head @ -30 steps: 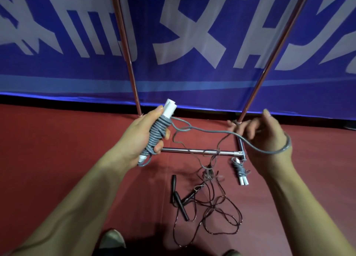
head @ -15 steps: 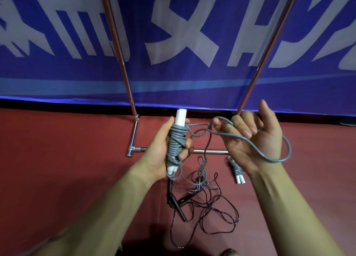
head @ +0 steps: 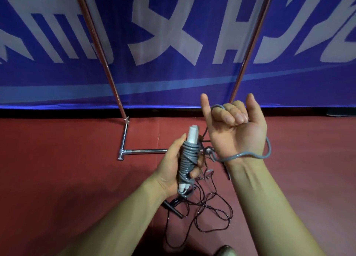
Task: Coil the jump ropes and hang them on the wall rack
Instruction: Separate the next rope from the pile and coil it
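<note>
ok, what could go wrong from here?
1. The grey jump rope's loose tail loops round the wrist of the right hand; the next pull may cinch there.
2. Uneven wraps on the white plastic handles in the left hand could slide off.
3. That tail hangs near the tangled black jump rope on the floor; may snag.

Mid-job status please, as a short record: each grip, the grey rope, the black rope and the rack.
left grip: holds the grey rope bundle, wound round its white handles
right grip: raised, palm toward the camera, middle fingers curled on the free tail
free tail path: from the bundle across the right wrist, then up behind the hand; not yet wound
black rope: loose tangle on the red floor, uncoiled
rack: base bar on the floor beyond the hands; no rope seen hanging on it
</note>
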`<action>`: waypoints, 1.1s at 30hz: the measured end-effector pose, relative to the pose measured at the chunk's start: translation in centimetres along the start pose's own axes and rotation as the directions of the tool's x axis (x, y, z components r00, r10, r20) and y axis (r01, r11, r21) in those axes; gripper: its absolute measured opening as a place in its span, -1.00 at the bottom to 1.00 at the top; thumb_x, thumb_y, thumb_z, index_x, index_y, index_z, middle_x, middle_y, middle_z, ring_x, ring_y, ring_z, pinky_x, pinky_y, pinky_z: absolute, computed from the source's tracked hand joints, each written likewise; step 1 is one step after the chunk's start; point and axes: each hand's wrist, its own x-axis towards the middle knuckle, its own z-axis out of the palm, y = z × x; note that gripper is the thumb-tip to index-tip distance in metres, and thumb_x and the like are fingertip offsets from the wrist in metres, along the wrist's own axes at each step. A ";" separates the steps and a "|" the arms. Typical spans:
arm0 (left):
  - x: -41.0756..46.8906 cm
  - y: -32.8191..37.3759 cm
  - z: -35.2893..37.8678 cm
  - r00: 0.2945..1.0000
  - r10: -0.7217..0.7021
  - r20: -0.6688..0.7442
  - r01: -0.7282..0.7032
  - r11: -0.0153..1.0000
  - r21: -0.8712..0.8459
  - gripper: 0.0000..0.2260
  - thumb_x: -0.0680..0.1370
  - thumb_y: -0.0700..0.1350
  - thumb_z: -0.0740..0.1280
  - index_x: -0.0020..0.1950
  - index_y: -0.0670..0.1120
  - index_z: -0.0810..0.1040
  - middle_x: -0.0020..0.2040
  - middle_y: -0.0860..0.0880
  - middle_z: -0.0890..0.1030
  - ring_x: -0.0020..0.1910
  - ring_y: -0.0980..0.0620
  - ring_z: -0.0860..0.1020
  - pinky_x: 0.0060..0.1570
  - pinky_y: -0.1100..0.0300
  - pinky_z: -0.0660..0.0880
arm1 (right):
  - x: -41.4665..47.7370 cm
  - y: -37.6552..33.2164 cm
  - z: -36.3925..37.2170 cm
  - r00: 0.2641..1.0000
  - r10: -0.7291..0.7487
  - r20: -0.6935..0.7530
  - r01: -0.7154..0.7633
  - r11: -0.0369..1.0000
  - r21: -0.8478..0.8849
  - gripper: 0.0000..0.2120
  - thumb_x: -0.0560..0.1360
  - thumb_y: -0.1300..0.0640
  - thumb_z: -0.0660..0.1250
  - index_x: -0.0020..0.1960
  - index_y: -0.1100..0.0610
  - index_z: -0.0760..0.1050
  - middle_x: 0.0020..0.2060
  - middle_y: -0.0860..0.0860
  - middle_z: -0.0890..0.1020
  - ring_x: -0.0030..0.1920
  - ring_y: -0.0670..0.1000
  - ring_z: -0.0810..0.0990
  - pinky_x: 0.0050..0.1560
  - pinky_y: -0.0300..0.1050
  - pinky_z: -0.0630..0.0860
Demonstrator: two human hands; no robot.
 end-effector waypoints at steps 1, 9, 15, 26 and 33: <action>0.2 0.2 0.3 0.999 0.015 -0.030 -0.015 1.000 -0.006 -0.63 0.49 0.21 0.22 -0.16 -0.09 0.55 -0.43 -0.11 0.52 -0.66 0.04 0.40 -0.68 0.34 0.26 | 0.0 0.2 0.1 1.000 0.001 -0.005 -0.001 1.000 0.009 -0.46 0.63 -0.01 0.19 -0.49 0.10 0.22 -0.62 -0.02 0.30 -0.54 -0.02 0.31 0.20 0.17 0.57; 1.7 3.1 -0.8 0.967 0.195 -0.165 -0.231 0.943 -0.239 -0.69 0.51 0.23 0.23 -0.05 0.03 0.59 -0.40 -0.07 0.51 -0.63 0.07 0.37 -0.57 0.34 0.30 | 0.4 -0.8 -0.1 0.994 0.070 -0.082 -0.086 0.973 -0.215 -0.57 0.55 0.02 0.26 -0.45 0.10 0.30 -0.61 -0.04 0.27 -0.57 -0.04 0.26 -0.05 -0.06 0.62; 0.6 7.5 -3.0 0.937 0.287 -0.197 -0.330 0.914 -0.237 -0.64 0.62 0.24 0.14 -0.05 0.03 0.59 -0.38 -0.04 0.46 -0.62 0.09 0.31 -0.01 0.09 0.62 | 1.7 -3.0 -5.9 0.957 -0.289 -0.037 0.042 0.262 -0.964 -0.84 0.60 0.31 0.28 -0.15 0.21 0.53 -0.44 0.09 0.49 -0.45 0.01 0.45 -0.39 -0.22 0.43; -3.5 10.0 -5.3 0.939 0.197 -0.283 -0.170 0.978 0.117 -0.66 0.60 0.25 0.16 -0.01 0.02 0.56 -0.36 -0.07 0.44 -0.65 0.09 0.32 -0.44 0.21 0.45 | 0.9 -5.3 -10.0 0.932 -0.170 -0.319 -0.359 -0.539 -0.762 -0.43 0.65 -0.21 0.04 -0.32 0.04 0.58 -0.37 0.08 0.66 -0.29 0.17 0.64 -0.13 -0.04 0.57; -6.4 12.9 -6.5 0.866 0.280 -0.415 -0.152 0.937 0.316 -0.65 0.59 0.25 0.23 0.04 -0.02 0.55 -0.37 -0.10 0.47 -0.63 0.06 0.32 -0.51 0.23 0.38 | 0.9 -7.4 -11.9 0.883 -0.445 -0.152 -0.256 -0.183 -0.949 -0.55 0.47 0.10 0.52 0.32 0.11 0.52 0.26 0.06 0.61 0.28 0.09 0.57 0.35 0.08 0.47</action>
